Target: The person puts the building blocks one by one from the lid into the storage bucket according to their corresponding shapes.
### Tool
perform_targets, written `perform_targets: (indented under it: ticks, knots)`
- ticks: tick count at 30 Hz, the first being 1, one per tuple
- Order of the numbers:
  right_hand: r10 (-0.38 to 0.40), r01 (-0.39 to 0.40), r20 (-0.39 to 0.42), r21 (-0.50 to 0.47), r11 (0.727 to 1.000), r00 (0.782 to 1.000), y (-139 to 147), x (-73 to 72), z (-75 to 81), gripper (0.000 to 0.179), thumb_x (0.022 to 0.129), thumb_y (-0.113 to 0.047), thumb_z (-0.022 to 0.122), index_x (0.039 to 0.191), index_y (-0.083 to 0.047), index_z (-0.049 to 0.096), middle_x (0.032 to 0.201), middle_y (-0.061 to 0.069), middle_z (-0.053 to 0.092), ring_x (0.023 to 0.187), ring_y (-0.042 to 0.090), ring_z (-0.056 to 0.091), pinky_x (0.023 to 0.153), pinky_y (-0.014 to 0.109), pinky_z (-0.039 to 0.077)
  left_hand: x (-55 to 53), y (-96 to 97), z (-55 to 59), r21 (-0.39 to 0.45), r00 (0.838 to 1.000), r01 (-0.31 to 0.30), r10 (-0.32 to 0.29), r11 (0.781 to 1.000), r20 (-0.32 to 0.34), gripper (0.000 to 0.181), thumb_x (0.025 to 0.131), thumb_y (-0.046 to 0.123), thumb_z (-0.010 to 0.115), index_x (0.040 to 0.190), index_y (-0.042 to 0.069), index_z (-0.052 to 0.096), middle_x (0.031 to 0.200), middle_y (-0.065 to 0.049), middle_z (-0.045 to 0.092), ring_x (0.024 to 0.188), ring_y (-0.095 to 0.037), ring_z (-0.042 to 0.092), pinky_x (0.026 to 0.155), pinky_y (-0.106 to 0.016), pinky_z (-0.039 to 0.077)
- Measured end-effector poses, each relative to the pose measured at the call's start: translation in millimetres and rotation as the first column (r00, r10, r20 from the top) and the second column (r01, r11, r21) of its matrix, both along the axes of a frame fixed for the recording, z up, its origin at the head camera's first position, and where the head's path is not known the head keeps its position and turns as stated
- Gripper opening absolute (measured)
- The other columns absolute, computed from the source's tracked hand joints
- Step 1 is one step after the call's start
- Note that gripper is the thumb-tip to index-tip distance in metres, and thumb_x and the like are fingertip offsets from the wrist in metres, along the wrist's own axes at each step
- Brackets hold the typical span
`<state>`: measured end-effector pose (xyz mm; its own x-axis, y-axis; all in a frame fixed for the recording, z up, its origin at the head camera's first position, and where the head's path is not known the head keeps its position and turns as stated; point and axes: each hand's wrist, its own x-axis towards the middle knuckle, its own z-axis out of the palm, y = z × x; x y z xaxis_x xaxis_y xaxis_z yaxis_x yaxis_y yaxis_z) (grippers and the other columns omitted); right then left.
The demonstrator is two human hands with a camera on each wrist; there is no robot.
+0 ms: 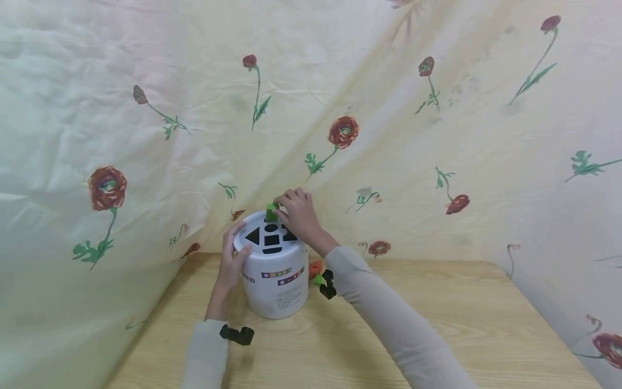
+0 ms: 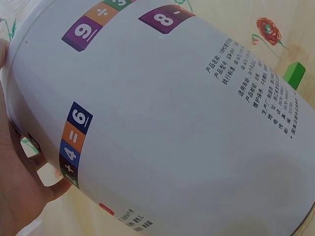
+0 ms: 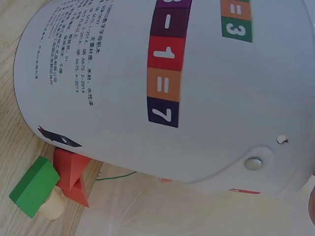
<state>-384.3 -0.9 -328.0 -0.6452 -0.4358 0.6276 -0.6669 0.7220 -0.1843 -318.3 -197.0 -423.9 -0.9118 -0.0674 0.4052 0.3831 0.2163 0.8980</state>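
A white bucket [image 1: 274,294] with printed sums stands on the wooden table, its lid [image 1: 255,222] cut with black-looking shaped holes. My left hand [image 1: 230,266] grips the bucket's left side near the top, thumb up at the lid's edge. In the left wrist view the fingers of that left hand [image 2: 22,184] curve round the wall. My right hand [image 1: 302,219] pinches a green block [image 1: 270,212] over a hole at the lid's far edge; the block's lower end is at the hole. Only a sliver of the right hand [image 3: 312,206] shows in the right wrist view.
Right of the bucket's base lie red blocks [image 3: 71,169], a green block [image 3: 35,186] and a plain wooden cylinder [image 3: 52,205]. A flowered cloth [image 1: 291,146] hangs behind and left of the table [image 1: 437,308]. Black wrist mounts [image 1: 237,334] sit on both sleeves.
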Motion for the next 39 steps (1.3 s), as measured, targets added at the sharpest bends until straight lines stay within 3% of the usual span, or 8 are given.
perform_targets:
  ticks: [10, 26, 39]
  knots:
    - [-0.051, 0.049, 0.039, 0.037, 0.998, 0.998, -2.6, -5.7, -7.7, 0.026, 0.102, -0.028, 0.06, 0.122, -0.013, 0.068, 0.115, 0.006, 0.065, 0.106, 0.025, 0.048, 0.095, 0.041, 0.04, -0.1, 2.1, -1.0, 0.007, 1.0, -0.004, 0.004, 1.0, 0.005, 0.065, 0.095, 0.03, 0.052, 0.157, 0.026, 0.032, 0.164, -0.006, 0.021, 0.144, -0.036, 0.035, 0.116, -0.061, 0.036]
    - [-0.051, 0.048, 0.053, 0.056, 0.997, 0.997, -3.4, -7.0, -10.4, 0.027, 0.102, -0.03, 0.061, 0.123, -0.014, 0.067, 0.117, 0.007, 0.063, 0.108, 0.024, 0.047, 0.097, 0.041, 0.04, 1.7, 1.9, -0.1, 0.014, 1.0, -0.001, 0.001, 1.0, 0.01, 0.064, 0.096, 0.03, 0.052, 0.157, 0.027, 0.032, 0.163, -0.006, 0.022, 0.142, -0.036, 0.037, 0.115, -0.062, 0.038]
    - [-0.031, 0.033, 0.087, -0.027, 0.999, 0.996, -2.6, -5.3, -10.5, 0.031, 0.101, -0.035, 0.061, 0.121, -0.012, 0.069, 0.118, 0.01, 0.065, 0.107, 0.026, 0.05, 0.098, 0.045, 0.041, 2.1, -0.6, -0.1, 0.013, 1.0, 0.004, -0.004, 1.0, -0.006, 0.063, 0.096, 0.03, 0.052, 0.157, 0.025, 0.033, 0.164, -0.006, 0.022, 0.142, -0.035, 0.036, 0.117, -0.06, 0.036]
